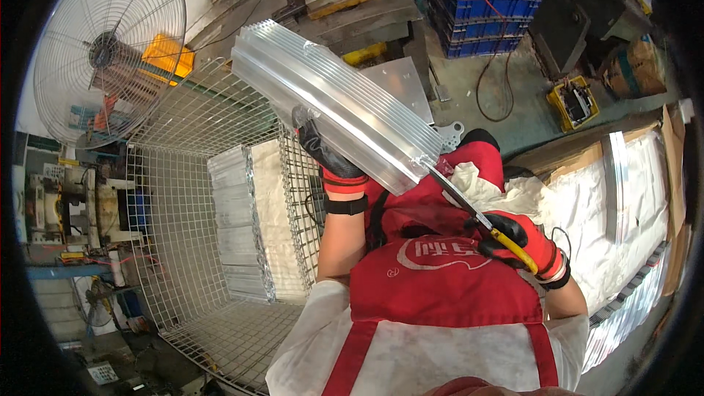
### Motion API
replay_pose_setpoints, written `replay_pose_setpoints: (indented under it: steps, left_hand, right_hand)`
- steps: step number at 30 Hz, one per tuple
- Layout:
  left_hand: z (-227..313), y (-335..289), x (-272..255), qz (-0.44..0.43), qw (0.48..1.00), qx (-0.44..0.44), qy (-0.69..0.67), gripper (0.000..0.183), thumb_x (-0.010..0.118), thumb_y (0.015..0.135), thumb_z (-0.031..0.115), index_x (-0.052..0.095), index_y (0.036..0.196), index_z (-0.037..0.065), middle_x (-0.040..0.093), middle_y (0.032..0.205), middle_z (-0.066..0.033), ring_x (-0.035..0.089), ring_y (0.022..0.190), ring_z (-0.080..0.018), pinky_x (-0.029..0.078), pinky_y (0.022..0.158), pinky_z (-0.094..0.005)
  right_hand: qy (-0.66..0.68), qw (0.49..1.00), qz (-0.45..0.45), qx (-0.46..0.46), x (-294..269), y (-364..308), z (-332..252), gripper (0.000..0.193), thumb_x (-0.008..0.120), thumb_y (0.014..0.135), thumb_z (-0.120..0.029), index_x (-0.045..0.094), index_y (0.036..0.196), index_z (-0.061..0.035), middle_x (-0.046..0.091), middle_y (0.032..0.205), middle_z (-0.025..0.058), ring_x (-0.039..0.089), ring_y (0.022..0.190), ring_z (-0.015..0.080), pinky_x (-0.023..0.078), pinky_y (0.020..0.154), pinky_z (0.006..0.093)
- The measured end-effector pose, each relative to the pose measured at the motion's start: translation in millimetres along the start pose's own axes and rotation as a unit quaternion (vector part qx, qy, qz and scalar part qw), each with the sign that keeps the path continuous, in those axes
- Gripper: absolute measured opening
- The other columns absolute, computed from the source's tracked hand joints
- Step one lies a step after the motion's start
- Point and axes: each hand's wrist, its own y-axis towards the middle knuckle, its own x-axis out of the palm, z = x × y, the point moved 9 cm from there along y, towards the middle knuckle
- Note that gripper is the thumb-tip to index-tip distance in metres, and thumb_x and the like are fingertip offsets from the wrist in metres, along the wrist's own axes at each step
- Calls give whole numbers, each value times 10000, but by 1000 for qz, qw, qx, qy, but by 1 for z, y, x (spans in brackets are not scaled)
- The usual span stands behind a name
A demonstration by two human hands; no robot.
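My left hand [326, 150], in a black and red glove, grips a long silver aluminium profile [334, 103] with fins along its upper side. The profile lies slantwise in front of me, its near end over my red apron [447, 286]. In my right hand [522, 238], also gloved, is a file [467, 202] with a yellow handle. The file's tip meets the near right end of the profile; whether it touches the edge or sits just inside the fins, I cannot tell. My fingers under the profile are partly hidden.
A wire mesh basket [172, 235] at left holds stacked silver profiles [240, 227] and pale sheeting. A large fan [110, 0] stands behind it. On the right, an open cardboard box [673, 176] holds white sheets and more profiles. Blue crates [488, 29] and a yellow bin [565, 106] stand farther off.
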Motion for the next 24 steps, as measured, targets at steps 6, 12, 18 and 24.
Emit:
replay_pose_setpoints:
  steps: [6, 12, 18, 24]
  left_hand:
    - [17, -3, -23, 43, 976, 81, 198, 478, 423, 866, 391, 399, 1181, 33, 493, 1099, -142, 524, 957, -241, 492, 781, -355]
    - [2, -3, -34, 74, 996, 5, 43, 469, 435, 863, 375, 397, 1186, 37, 495, 1092, -144, 520, 966, -241, 486, 793, -356]
    - [-9, -2, -23, 37, 999, -15, 6, 589, 508, 802, 420, 364, 1224, 35, 447, 1181, -148, 484, 1015, -270, 433, 854, -388]
    - [-26, -7, 14, -70, 977, -105, -171, 589, 487, 810, 431, 362, 1230, 37, 455, 1168, -154, 461, 1043, -274, 409, 881, -396]
  right_hand:
    - [163, 982, -60, 70, 7, 0, -3, 325, 556, 812, -131, 493, 1112, -21, 549, 737, 7, 494, 540, 68, 390, 548, 200]
    - [129, 989, -38, 62, 8, 2, 4, 350, 555, 794, -57, 470, 1132, -28, 534, 861, 68, 489, 735, 136, 374, 651, 234]
    - [207, 957, -67, 193, 20, 2, 8, 375, 590, 756, -16, 487, 1116, -43, 542, 996, 100, 536, 878, 194, 418, 753, 281]
    - [162, 975, -48, 144, 19, 3, 6, 371, 604, 749, -57, 497, 1105, -59, 550, 944, 89, 533, 844, 186, 415, 738, 279]
